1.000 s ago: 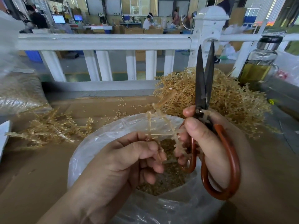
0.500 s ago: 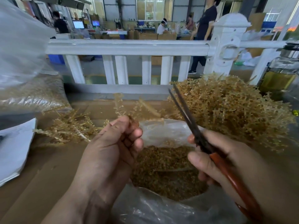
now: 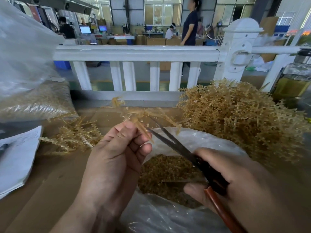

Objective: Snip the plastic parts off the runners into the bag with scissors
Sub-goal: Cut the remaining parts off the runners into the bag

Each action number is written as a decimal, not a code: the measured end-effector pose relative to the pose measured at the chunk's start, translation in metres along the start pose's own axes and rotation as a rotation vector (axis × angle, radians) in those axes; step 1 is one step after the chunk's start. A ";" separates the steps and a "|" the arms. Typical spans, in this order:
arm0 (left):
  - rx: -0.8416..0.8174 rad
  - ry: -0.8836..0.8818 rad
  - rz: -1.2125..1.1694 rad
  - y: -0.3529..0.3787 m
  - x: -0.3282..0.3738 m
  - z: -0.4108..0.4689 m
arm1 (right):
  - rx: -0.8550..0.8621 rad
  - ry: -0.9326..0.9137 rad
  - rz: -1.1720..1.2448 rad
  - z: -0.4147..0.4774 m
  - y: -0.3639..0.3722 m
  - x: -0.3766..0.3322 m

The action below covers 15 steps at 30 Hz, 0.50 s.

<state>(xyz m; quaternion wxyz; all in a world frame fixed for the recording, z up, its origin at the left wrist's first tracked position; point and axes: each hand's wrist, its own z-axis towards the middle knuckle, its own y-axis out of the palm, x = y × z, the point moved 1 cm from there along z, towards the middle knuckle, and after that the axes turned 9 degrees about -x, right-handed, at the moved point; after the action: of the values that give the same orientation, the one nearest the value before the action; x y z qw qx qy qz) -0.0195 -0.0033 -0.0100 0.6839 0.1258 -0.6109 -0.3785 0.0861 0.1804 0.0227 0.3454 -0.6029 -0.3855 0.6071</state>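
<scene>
left hand (image 3: 117,158) is pinching a tan runner (image 3: 142,127) above the open bag (image 3: 202,138); right hand (image 3: 235,179) is gripping scissors (image 3: 175,147), blades parted just beside the runner.

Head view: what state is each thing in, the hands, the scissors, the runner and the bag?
Left hand, pinching the runner
Right hand, gripping the scissors
Scissors, blades parted at the runner
Runner, held up near the bag
Bag, open, snipped parts inside
</scene>
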 end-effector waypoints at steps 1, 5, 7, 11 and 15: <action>-0.010 0.004 -0.003 0.001 0.000 0.000 | 0.015 -0.029 -0.025 0.000 0.001 -0.005; -0.005 0.002 -0.020 0.001 -0.001 0.000 | 0.161 -0.044 -0.013 -0.002 -0.003 -0.017; 0.004 0.000 -0.020 0.001 -0.002 0.000 | 0.224 -0.068 0.013 -0.003 -0.005 -0.018; 0.077 -0.008 -0.027 -0.001 -0.003 0.002 | 0.134 -0.090 -0.170 0.004 -0.009 -0.010; 0.098 -0.020 -0.013 -0.006 -0.004 0.003 | 0.057 -0.045 -0.189 0.010 0.001 0.004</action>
<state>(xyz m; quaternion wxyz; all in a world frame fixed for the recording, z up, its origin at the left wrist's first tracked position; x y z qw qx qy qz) -0.0247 -0.0039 -0.0161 0.6685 0.1592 -0.6344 -0.3539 0.0758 0.1828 0.0202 0.4093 -0.5399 -0.4311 0.5960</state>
